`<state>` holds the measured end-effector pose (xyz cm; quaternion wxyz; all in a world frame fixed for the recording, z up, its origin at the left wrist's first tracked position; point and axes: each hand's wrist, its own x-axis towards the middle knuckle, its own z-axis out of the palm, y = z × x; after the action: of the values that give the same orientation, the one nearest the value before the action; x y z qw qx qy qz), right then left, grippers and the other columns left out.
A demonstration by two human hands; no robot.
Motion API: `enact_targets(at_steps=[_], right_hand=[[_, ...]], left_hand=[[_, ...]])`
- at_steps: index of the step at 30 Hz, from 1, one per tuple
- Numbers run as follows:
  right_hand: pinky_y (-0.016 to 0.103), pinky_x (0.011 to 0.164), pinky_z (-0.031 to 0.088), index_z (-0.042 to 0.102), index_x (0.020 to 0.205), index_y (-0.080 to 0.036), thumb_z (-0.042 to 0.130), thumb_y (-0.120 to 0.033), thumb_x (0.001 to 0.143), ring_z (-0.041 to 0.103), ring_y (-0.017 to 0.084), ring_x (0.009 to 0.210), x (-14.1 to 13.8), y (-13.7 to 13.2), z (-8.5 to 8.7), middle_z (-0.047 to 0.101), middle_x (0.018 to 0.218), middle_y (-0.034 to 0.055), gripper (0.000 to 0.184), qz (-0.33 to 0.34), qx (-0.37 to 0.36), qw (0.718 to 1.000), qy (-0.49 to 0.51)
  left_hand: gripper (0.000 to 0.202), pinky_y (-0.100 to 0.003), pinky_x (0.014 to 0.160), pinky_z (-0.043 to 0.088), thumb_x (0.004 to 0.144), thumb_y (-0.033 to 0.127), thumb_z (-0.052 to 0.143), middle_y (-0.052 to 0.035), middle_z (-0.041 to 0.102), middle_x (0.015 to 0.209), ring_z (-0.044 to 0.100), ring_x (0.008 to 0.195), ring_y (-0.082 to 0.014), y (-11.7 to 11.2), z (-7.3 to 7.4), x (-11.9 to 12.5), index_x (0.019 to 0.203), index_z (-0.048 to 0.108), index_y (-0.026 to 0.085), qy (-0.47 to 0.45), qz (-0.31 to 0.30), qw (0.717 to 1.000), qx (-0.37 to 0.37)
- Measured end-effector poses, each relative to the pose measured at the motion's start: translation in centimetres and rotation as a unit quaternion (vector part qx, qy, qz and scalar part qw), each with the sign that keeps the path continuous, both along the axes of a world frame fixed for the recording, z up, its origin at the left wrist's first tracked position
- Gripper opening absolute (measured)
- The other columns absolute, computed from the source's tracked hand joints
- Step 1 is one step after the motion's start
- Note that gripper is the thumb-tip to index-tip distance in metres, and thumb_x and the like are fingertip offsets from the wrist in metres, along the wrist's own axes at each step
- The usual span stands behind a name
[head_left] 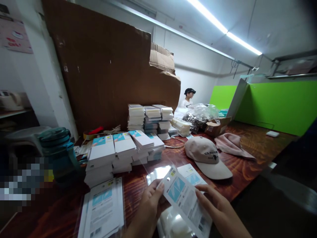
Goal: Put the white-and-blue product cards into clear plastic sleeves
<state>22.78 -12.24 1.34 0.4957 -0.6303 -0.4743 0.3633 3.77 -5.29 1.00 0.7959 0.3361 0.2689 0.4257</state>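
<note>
Both hands meet at a white printed card with blue pictures and a hang hole near its top. My left hand pinches its upper left edge, thumb on the front. On the right edge, the fingers of my right hand are closed against the card. Behind the left fingers is a shiny clear plastic sleeve; whether that hand grips it too, I cannot tell. Under the card lies a clear plastic pack with something whitish in it. Another printed card rests on the table just beyond.
Left of my hands lie flat printed cards. Stacked cards stand behind, with taller piles farther back. A beige cap, a pink cloth, a blue bottle and an open carton surround them. A person is at the back.
</note>
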Motion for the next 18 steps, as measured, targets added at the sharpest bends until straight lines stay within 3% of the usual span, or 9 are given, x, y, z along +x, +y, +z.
enact_targets(at_steps=[2,7,14,18], right_hand=[[0.026,0.058,0.046,0.065,0.098,-0.019,0.059,-0.059,0.08,0.061,0.019,0.069,0.3,-0.5,-0.1,0.068,0.078,0.0027,0.044,0.041,-0.015,0.998,0.047],[0.022,0.052,0.041,0.062,0.078,-0.015,0.066,-0.057,0.076,0.057,0.012,0.054,0.4,-1.3,-0.7,0.063,0.062,0.0006,0.042,0.098,-0.042,0.985,0.133],[0.023,0.052,0.047,0.057,0.065,-0.016,0.074,-0.059,0.065,0.064,0.015,0.055,-2.3,-0.8,0.3,0.063,0.059,0.0005,0.046,0.013,-0.035,0.983,0.179],[0.025,0.057,0.05,0.059,0.067,-0.016,0.076,-0.058,0.064,0.066,0.017,0.059,-3.5,-0.1,0.7,0.067,0.063,0.0018,0.045,0.004,-0.029,0.982,0.187]], left_hand=[[0.027,-0.028,0.076,0.054,0.08,0.032,0.067,-0.0091,0.073,0.092,0.069,0.085,-0.0193,0.1,0.4,-0.2,0.1,0.06,0.015,-0.013,0.032,0.999,-0.013],[0.022,-0.032,0.085,0.053,0.08,0.028,0.067,-0.0089,0.072,0.097,0.069,0.093,-0.0209,-0.1,1.0,-0.4,0.098,0.061,0.016,-0.039,0.063,0.997,-0.025],[0.041,-0.039,0.082,0.054,0.077,0.044,0.069,-0.0146,0.073,0.096,0.069,0.091,-0.0271,-0.8,-0.5,0.4,0.104,0.063,0.013,0.012,-0.024,0.999,0.045],[0.046,-0.041,0.085,0.053,0.073,0.049,0.072,-0.0147,0.074,0.09,0.069,0.088,-0.0275,-0.9,-1.3,0.7,0.099,0.068,0.011,0.052,-0.066,0.991,0.101]])
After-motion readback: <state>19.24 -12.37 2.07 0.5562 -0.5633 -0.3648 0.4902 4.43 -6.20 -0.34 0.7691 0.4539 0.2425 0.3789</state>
